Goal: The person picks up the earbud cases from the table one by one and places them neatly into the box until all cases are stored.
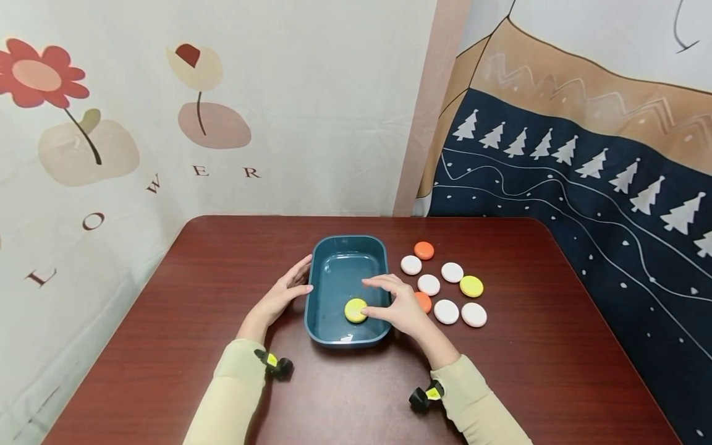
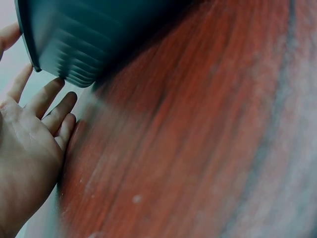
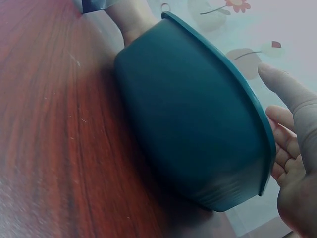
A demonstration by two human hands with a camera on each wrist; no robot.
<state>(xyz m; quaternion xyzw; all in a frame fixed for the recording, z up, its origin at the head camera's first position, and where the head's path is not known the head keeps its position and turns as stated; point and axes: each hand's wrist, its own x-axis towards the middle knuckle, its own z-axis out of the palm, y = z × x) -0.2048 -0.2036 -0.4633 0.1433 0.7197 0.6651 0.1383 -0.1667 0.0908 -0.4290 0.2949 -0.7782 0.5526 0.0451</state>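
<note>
A teal rectangular tray (image 1: 328, 281) with rounded corners stands on the table, and one glossy yellow disc (image 1: 354, 311) lies on its floor toward the near end. My left hand (image 1: 280, 299) rests at the tray's left side with extended fingers; thumb and fingertips meet the rim and ribbed outer wall (image 2: 74, 44) in the left wrist view. Over the right rim reaches my right hand (image 1: 405, 308), thumb and fingers spread apart. Its thumb tip overlaps the yellow disc's right edge in the head view. In the right wrist view, the thumb (image 3: 287, 89) extends above the rim.
Right of the tray lie several white discs (image 1: 447, 311), a second yellow disc (image 1: 471, 286) and two orange discs (image 1: 424, 250), one partly behind my right hand. The dark red wooden table (image 1: 222, 247) ends at a printed cloth backdrop (image 1: 311, 123).
</note>
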